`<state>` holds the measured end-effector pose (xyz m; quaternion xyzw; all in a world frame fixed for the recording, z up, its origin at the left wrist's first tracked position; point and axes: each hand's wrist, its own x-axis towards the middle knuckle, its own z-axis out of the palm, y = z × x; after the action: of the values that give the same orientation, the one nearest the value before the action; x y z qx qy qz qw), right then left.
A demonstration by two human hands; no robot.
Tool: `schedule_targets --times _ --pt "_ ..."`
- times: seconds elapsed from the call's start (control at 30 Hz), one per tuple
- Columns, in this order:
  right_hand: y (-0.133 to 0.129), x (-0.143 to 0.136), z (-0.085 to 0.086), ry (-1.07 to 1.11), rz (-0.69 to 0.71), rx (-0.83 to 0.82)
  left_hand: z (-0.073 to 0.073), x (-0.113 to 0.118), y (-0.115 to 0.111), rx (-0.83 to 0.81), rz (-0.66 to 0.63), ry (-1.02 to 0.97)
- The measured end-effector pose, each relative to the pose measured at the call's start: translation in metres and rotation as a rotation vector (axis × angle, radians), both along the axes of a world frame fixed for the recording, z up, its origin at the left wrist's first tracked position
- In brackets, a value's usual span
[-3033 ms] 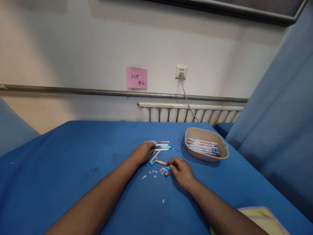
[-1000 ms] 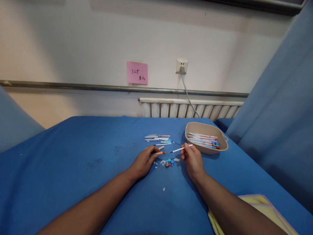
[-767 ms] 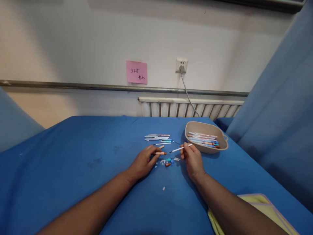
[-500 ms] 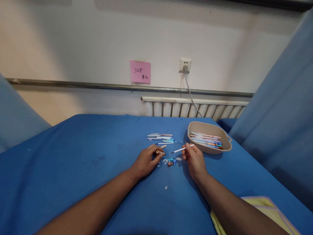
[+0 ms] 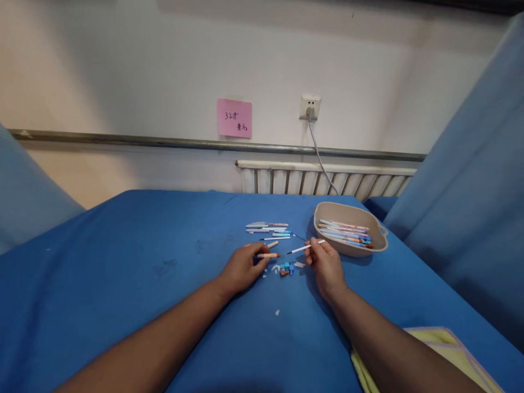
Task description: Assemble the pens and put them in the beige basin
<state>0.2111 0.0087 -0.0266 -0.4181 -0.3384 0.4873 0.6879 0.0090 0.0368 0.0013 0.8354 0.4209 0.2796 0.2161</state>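
Left of the beige bin (image 5: 341, 209), the left hand (image 5: 239, 268), curled up, pinches an orange pen barrel (image 5: 270, 255). The right hand (image 5: 326, 267), near the bin's front left corner, is curled too and pinches a white pen refill (image 5: 302, 249), dark tip pointing away from the bin. Loose pens (image 5: 267, 225) lie left of the bin, and more sit inside.

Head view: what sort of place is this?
Probably an indoor workroom, though its wider use is unclear: loose pen parts on a blue-covered table, with a radiator and a wall socket behind.
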Motion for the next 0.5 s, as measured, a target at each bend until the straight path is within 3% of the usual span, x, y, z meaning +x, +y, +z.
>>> schedule_targets --times 0.13,0.27,0.37,0.5 --pt "0.000 -0.002 0.000 -0.003 0.024 0.001 -0.002 0.004 0.000 0.081 -0.050 0.078" --pt "0.001 -0.002 -0.001 -0.010 0.016 0.001 -0.010 -0.007 0.020 0.052 0.097 0.016" --pt "0.002 -0.002 -0.001 -0.020 0.005 0.006 -0.019 -0.017 0.040 -0.059 0.212 -0.016" --pt "0.003 -0.003 0.000 -0.037 0.012 0.009 -0.022 -0.021 0.051 -0.096 0.184 0.061"
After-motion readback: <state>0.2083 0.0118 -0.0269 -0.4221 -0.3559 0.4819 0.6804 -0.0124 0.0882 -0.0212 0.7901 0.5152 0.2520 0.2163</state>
